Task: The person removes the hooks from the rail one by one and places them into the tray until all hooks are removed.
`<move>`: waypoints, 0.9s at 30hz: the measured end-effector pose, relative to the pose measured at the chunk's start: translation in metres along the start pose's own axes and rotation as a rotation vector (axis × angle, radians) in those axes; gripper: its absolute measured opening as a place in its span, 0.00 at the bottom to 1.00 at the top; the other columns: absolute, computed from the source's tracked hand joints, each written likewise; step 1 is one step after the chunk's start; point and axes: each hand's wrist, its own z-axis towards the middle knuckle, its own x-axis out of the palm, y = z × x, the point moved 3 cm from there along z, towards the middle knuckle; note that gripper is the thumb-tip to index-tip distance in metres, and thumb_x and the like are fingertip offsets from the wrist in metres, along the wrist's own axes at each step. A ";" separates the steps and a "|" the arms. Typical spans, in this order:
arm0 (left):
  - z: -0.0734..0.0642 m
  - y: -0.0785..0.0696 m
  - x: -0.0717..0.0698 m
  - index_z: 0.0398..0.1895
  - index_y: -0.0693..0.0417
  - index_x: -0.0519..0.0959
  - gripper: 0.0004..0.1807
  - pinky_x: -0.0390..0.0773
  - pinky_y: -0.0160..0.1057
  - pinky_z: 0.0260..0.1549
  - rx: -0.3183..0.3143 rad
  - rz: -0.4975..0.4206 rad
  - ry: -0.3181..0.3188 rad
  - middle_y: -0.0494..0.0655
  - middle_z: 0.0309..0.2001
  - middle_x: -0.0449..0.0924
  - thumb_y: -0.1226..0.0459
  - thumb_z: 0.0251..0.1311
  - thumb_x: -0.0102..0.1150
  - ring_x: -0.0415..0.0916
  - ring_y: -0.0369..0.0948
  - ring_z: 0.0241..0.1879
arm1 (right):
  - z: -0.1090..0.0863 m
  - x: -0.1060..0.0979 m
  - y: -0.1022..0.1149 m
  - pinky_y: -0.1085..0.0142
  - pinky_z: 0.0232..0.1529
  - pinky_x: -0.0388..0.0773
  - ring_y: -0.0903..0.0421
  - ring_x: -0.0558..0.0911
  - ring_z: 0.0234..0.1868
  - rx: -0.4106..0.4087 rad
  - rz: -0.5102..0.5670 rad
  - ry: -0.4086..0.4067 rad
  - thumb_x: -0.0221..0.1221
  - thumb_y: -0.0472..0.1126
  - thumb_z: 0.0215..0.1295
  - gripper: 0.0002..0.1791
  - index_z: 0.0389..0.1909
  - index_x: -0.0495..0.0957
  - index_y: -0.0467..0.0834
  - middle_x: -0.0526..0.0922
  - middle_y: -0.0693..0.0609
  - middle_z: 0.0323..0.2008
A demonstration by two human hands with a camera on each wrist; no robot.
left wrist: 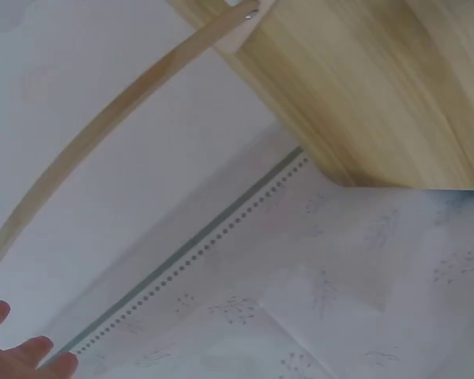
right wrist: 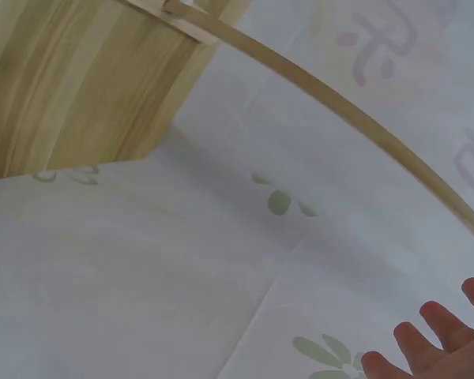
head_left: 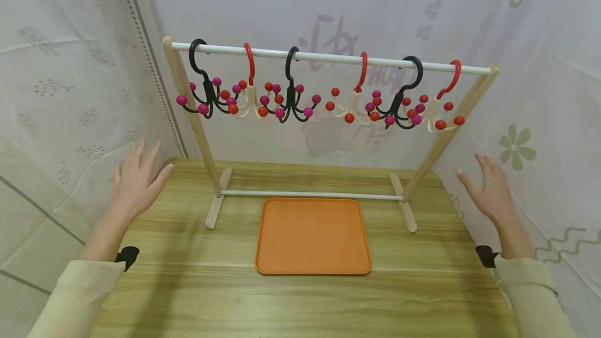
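Several claw-shaped hanging hooks hang in a row from the rack's white top rod [head_left: 328,58]. Black hooks with magenta ball tips are at left [head_left: 209,92], centre [head_left: 290,99] and right [head_left: 397,102]. Between and beyond them are red-topped hooks with cream prongs and red balls: one at left [head_left: 251,67], one right of centre [head_left: 363,72], one at far right [head_left: 452,81]. Left of the rack, my left hand [head_left: 136,181] is held out with fingers spread and nothing in it. My right hand [head_left: 493,192], likewise holding nothing, is out to the rack's right, fingers extended.
An orange tray [head_left: 313,236] lies on the wood-grain table [head_left: 300,301], just in front of the rack's lower white bar [head_left: 310,194]. Wooden posts [head_left: 199,129] on flat feet [head_left: 216,212] hold the rack up. Patterned white cloth [head_left: 540,93] surrounds the table's back and sides.
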 end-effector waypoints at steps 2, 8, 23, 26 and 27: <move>0.003 -0.004 -0.004 0.68 0.54 0.45 0.32 0.30 0.64 0.51 0.007 -0.053 -0.038 0.61 0.67 0.34 0.51 0.65 0.36 0.31 0.59 0.63 | 0.001 -0.003 0.003 0.43 0.57 0.38 0.33 0.44 0.62 0.016 0.056 -0.008 0.47 0.47 0.65 0.35 0.65 0.46 0.33 0.47 0.28 0.62; 0.008 -0.016 -0.014 0.67 0.56 0.48 0.30 0.36 0.64 0.52 0.002 -0.246 -0.102 0.60 0.66 0.40 0.58 0.65 0.40 0.36 0.60 0.62 | 0.002 -0.010 0.012 0.44 0.57 0.41 0.37 0.46 0.62 0.126 0.172 -0.060 0.43 0.48 0.66 0.32 0.66 0.48 0.37 0.49 0.32 0.63; 0.042 -0.045 -0.040 0.66 0.47 0.53 0.29 0.47 0.45 0.59 -0.285 -0.616 -0.134 0.44 0.64 0.53 0.49 0.64 0.36 0.50 0.39 0.62 | 0.019 -0.023 0.024 0.79 0.38 0.69 0.61 0.73 0.44 0.416 0.874 -0.421 0.56 0.43 0.59 0.16 0.47 0.75 0.42 0.76 0.54 0.41; 0.055 -0.049 -0.044 0.66 0.50 0.52 0.29 0.47 0.43 0.59 -0.283 -0.610 -0.132 0.45 0.65 0.53 0.49 0.64 0.36 0.49 0.38 0.62 | 0.027 -0.027 0.034 0.78 0.33 0.72 0.60 0.77 0.37 0.367 1.006 -0.438 0.59 0.40 0.56 0.14 0.43 0.75 0.39 0.78 0.52 0.36; 0.059 -0.049 -0.046 0.66 0.51 0.52 0.29 0.47 0.42 0.59 -0.286 -0.611 -0.135 0.46 0.65 0.53 0.50 0.64 0.36 0.49 0.38 0.62 | 0.030 -0.028 0.037 0.78 0.32 0.72 0.61 0.77 0.35 0.356 1.018 -0.431 0.59 0.40 0.56 0.13 0.42 0.75 0.39 0.78 0.52 0.35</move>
